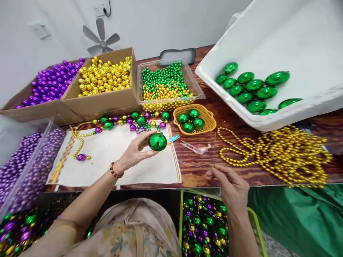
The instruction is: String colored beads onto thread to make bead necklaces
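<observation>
In the head view, the left hand (135,150) has thumb and fingers curved around a smooth, shiny green ball (157,142), which is held up over the right edge of the rough white cloth (107,164). The right hand (232,182), near the tabletop's (197,178) front edge, has its fingertips pressed together on a thin, clear thread (194,165). Between the hands and the yellow woven basket (210,124) lie slim metal scissors (197,148). Toward the tabletop's right front corner, small round gold beads (292,153) make a loose, tangled heap.
</observation>
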Available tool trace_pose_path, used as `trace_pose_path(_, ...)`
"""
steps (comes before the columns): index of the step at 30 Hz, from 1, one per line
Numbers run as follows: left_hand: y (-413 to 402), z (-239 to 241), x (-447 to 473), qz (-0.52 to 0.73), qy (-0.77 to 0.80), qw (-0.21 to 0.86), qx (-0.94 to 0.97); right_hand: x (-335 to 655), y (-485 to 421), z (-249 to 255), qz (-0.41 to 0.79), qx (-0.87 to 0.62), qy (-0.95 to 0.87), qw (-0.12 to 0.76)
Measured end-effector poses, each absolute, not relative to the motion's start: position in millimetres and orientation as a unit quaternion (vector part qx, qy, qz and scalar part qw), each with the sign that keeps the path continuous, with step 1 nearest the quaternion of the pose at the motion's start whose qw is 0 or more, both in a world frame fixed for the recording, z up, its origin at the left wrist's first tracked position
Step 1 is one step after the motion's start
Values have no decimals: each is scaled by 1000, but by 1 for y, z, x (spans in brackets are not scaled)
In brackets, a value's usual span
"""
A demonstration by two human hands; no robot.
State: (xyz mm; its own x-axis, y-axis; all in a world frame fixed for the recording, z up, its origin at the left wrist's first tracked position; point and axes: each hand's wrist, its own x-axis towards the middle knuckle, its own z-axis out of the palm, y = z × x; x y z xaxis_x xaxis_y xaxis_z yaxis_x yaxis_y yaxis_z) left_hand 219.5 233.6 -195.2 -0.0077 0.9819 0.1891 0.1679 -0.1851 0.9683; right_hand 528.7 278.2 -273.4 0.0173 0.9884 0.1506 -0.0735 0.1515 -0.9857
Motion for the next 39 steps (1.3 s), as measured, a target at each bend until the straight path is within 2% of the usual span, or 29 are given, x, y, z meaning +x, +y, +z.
trace_pose_path(5, 179, -211, 204, 529, 486, 479, 504, 457, 243, -224, 516, -390, -573, 503)
trace_pose_path(10, 147, -213, 183, 507, 473, 534, 485, 369, 224, -217, 496, -387, -599, 495)
trace_pose_path(13, 137, -211, 174, 496, 492, 489, 522, 331, 215, -231, 504, -394, -580, 504)
trace_pose_path(21, 129, -231, 190, 570, 603, 172, 531, 291, 185, -273, 630, -424, -409, 506)
trace_pose_path(24, 129, -243, 195, 560, 595, 103, 567, 286, 178, -281, 635, -426, -378, 521)
trace_pose_path(27, 129, -252, 197, 547, 609, 93, 566, 286, 175, -283, 623, -423, -385, 533)
trace_pose_path(32, 130, -260, 190, 593, 571, 164, 544, 298, 174, -279, 642, -418, -414, 492)
trace_pose_path(39, 130, -256, 178, 625, 521, 186, 551, 329, 171, -275, 626, -428, -430, 490)
